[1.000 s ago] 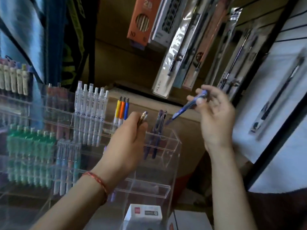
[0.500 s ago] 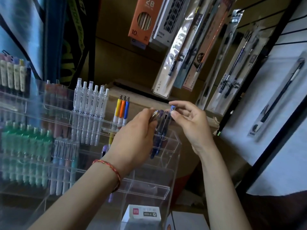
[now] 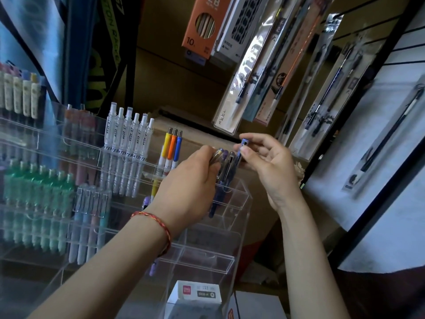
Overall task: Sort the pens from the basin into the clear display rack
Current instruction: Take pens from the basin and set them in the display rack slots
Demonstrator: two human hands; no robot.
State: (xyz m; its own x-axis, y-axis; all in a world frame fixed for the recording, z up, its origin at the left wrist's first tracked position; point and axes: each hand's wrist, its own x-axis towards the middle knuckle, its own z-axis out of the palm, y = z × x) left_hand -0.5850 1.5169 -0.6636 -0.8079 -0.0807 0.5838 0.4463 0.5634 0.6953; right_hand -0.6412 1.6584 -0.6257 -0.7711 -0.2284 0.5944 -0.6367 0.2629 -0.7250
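Observation:
A tiered clear display rack [image 3: 232, 264] stands in front of me with pens in its slots. My right hand [image 3: 270, 171] pinches the top of a blue pen [image 3: 242, 147], which stands upright in the rack's upper right compartment beside two dark purple pens [image 3: 226, 171]. My left hand [image 3: 190, 187], with a red cord on the wrist, is closed around a pen with a metal clip [image 3: 216, 155] at the same compartment. The basin is not in view.
White pens [image 3: 128, 139], a yellow, orange and blue trio [image 3: 171, 146] and green pens [image 3: 39, 192] fill the rack to the left. Packaged brushes [image 3: 248, 72] hang above. A cardboard box [image 3: 202, 137] sits behind. A small white box [image 3: 195, 295] lies below.
My right hand came down from the upper right with the blue pen and stood it in the upper right compartment. My left hand rose to the same slot.

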